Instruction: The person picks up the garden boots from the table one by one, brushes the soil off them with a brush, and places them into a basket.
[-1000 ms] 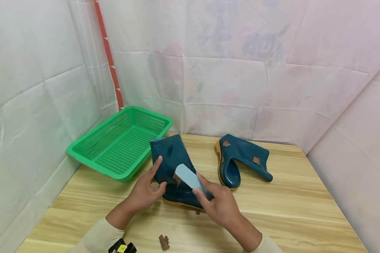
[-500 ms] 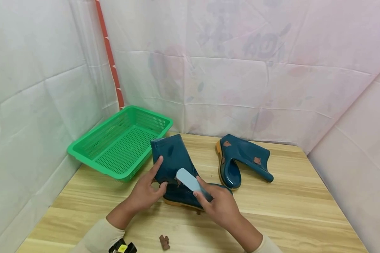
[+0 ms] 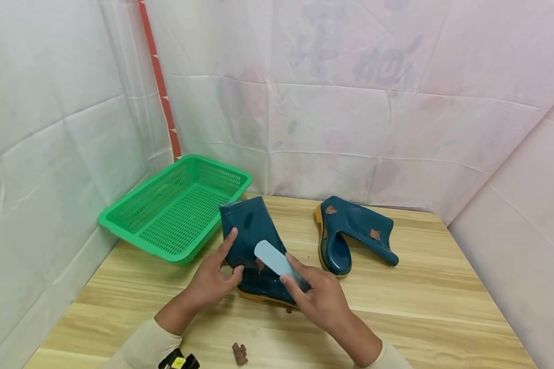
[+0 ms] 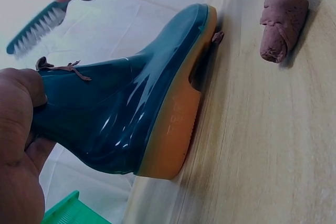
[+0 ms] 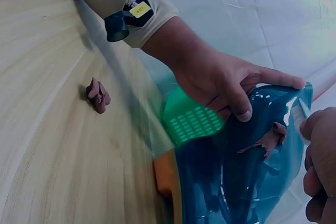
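A dark teal rubber boot (image 3: 246,225) with an orange-tan sole stands on the table. My left hand (image 3: 214,277) grips its shaft from the left, thumb on the near side. A light-blue scrub brush (image 3: 273,258) is held in my right hand (image 3: 322,298), over the boot's front. White bristles (image 4: 39,32) show in the left wrist view, a little apart from the boot. Stuck to the shaft is a brown clay-like smear (image 5: 270,139), partly covered by the brush in the head view. My right hand hides part of the boot's foot.
A second teal boot (image 3: 357,220) with brown patches lies on its side at the back right. The green plastic basket (image 3: 175,220) sits at the back left. A brown lump (image 3: 240,353) lies near the table's front; a small crumb (image 3: 289,310) lies by the sole.
The brush dipped slightly down over the brown smear half a second ago and is now back up and left, showing more of the smear. My left hand keeps its grip on the boot.
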Available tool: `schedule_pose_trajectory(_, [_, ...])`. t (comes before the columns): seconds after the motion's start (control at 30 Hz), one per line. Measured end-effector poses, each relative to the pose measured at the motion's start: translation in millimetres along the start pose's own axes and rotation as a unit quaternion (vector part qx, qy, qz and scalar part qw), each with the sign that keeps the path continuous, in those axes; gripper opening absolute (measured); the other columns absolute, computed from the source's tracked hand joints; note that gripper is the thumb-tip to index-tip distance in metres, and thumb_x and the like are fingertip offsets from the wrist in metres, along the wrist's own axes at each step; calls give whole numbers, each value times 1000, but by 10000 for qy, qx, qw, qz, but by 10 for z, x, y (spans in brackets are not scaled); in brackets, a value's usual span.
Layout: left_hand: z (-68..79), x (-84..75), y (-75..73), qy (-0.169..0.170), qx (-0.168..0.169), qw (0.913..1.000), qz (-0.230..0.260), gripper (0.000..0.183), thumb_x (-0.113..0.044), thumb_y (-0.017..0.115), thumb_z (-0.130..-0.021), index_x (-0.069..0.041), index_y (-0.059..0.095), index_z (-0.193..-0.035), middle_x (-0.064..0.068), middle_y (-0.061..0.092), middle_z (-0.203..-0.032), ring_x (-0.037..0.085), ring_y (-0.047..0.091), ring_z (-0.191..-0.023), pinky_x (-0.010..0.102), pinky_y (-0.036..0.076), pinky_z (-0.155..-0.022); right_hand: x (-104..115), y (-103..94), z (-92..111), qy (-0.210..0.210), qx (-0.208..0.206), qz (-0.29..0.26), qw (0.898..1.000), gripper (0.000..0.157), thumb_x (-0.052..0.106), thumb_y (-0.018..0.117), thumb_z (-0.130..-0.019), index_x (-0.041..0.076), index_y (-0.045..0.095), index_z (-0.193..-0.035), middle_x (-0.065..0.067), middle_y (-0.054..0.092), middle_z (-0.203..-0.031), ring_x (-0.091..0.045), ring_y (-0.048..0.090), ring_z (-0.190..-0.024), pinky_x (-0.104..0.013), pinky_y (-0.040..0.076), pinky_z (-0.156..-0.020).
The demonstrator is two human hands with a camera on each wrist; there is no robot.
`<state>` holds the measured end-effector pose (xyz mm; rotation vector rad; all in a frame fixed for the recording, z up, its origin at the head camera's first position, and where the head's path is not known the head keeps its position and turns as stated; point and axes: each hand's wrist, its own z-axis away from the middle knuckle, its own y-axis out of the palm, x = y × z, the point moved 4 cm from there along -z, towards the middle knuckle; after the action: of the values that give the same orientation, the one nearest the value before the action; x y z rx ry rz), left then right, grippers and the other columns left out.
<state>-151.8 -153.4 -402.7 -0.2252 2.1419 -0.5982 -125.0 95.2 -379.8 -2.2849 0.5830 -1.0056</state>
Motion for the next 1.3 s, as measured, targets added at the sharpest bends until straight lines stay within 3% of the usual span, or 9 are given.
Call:
schedule_pose_trajectory(0.23, [-4,-10,3,1,24,10000,-17,97,12,67,-91,-20,15,-166,-7,44,-71,-12,18,-44,25,37,-48,-41,36,43,318,299,302,9986,49,20,81,-90,7,68,-136,-9,77,-102,-4,60,-69,-21,43,-55])
schedule_pose_trajectory(0.43, [-7,-10,3,0,30,10000,-76,97,11,67,-91,-21,15,-166,-7,45,-73,-12,18,-44,26,40,-52,-124,-5,131,609,399,246,9970,48,25,79,-93,13,68,-137,-6,77,-100,3,41,-53,-22,35,-46])
schedule_pose_trajectory(0.53, [-2,4,3,-17,34,10000,-36,97,11,67,-91,-21,15,-167,-6,45,-75,-11,18,-43,26,40,-51,-141,-24,152,578,346,132,9976,47,24,79,-93,13,68,-137,-7,77,-98,4,37,-50,-21,32,-45])
schedule_pose_trajectory(0.7, [5,22,2,27,55,10000,29,94,11,66,-92,-19,15,-166,-6,42,-66,-12,18,-43,26,38,-49,-106,-54,129,194,-26,-159,9997,48,14,81,-90,6,68,-135,-11,76,-104,0,58,-67,-18,43,-52])
schedule_pose_trajectory(0.8, [7,20,-2,22,44,10000,0,94,11,65,-93,-19,15,-166,-7,43,-66,-12,18,-44,27,41,-53,-75,-59,92,182,-121,-316,9993,48,12,80,-90,6,67,-137,-13,76,-105,-3,62,-70,-20,45,-52])
schedule_pose_trajectory(0.97, [12,15,-2,3,-9,10000,-11,95,11,66,-92,-20,16,-166,-5,47,-78,-11,19,-44,27,41,-54,-84,0,67,534,348,-30,9980,47,22,78,-93,9,67,-137,-10,76,-104,2,48,-58,-21,38,-48])
schedule_pose_trajectory(1.13, [7,20,11,42,42,10000,23,94,10,66,-93,-19,16,-166,-4,48,-74,-11,20,-45,29,43,-58,-137,7,142,865,699,172,9937,46,32,74,-97,14,67,-139,-6,77,-99,2,37,-50,-22,33,-46])
schedule_pose_trajectory(1.3, [10,27,9,-18,88,10000,24,94,10,65,-93,-21,16,-166,-3,49,-72,-11,19,-43,28,42,-54,-172,-9,214,858,978,215,9913,47,37,70,-99,16,65,-141,3,72,-79,1,34,-48,-21,33,-47])
